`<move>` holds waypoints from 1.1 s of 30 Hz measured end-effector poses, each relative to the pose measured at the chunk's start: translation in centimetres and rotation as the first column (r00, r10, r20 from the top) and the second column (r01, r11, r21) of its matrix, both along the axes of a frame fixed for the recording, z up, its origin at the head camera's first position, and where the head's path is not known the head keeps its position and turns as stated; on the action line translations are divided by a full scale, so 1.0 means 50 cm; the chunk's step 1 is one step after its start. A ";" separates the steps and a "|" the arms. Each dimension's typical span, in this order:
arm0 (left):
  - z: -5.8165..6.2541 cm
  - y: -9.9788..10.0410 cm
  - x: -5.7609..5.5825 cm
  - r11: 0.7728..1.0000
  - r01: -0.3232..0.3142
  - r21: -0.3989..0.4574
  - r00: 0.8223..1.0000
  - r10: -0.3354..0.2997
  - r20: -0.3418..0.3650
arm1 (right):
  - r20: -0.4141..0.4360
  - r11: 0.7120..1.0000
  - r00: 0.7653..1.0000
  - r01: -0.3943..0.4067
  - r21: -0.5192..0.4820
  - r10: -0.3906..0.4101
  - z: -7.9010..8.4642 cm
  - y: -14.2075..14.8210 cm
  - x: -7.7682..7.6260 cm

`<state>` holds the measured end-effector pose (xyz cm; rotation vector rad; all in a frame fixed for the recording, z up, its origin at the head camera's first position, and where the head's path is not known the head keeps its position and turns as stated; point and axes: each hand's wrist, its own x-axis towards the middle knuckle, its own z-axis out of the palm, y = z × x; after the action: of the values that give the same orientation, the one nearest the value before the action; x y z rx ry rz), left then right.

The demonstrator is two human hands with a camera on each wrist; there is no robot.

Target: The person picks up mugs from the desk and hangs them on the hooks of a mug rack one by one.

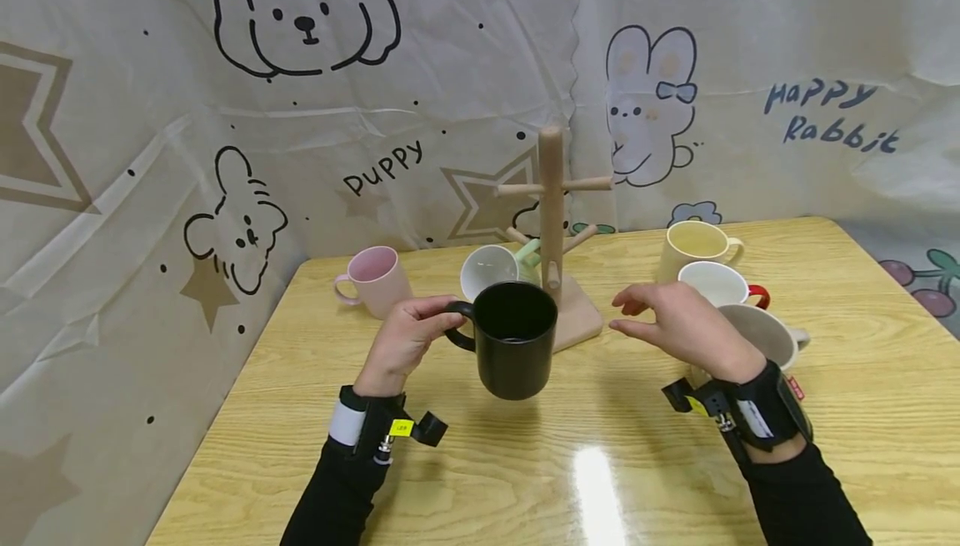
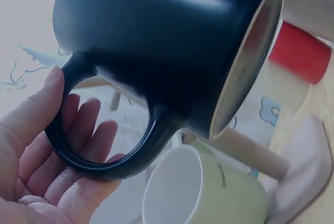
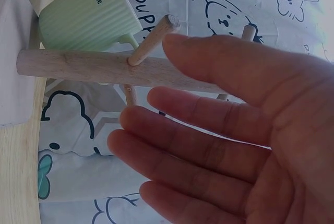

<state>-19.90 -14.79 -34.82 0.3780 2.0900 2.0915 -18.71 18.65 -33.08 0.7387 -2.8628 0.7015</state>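
Note:
My left hand [image 1: 408,338] holds a black mug [image 1: 516,354] by its handle, thumb on one side and fingers through or behind the loop. In the left wrist view the mug [image 2: 156,41] is raised above the tabletop. Behind it in the head view stands a wooden mug tree [image 1: 551,196] with several pegs. A light green mug [image 3: 88,15] hangs tilted on one low peg. To the right of the tree, my right hand [image 1: 682,321] is in the air with fingers spread and relaxed, holding nothing. In its wrist view the fingers [image 3: 182,166] overlap the post.
A pink mug [image 1: 381,286] stands at the back left of the wooden table [image 1: 300,446]. Along the right side are a yellow mug [image 1: 686,246], a white mug with a red handle [image 1: 712,281] and a grey-beige mug [image 1: 765,333]. A printed cloth [image 1: 450,54] hangs behind.

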 end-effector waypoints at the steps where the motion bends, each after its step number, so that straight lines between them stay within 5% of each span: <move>1: 0.001 0.003 0.001 1.000 0.007 0.005 1.000 -0.007 -0.003 | 0.002 1.000 1.000 0.000 0.001 0.000 0.000 0.000 0.000; 33: 0.019 0.090 0.027 0.992 0.057 0.115 0.998 -0.054 -0.026 | 0.018 1.000 1.000 0.017 -0.011 -0.017 0.007 0.012 0.000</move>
<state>-18.57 -10.32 -33.89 0.4723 1.9516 2.1923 -18.69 19.27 -32.72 0.7094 -2.8751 0.7241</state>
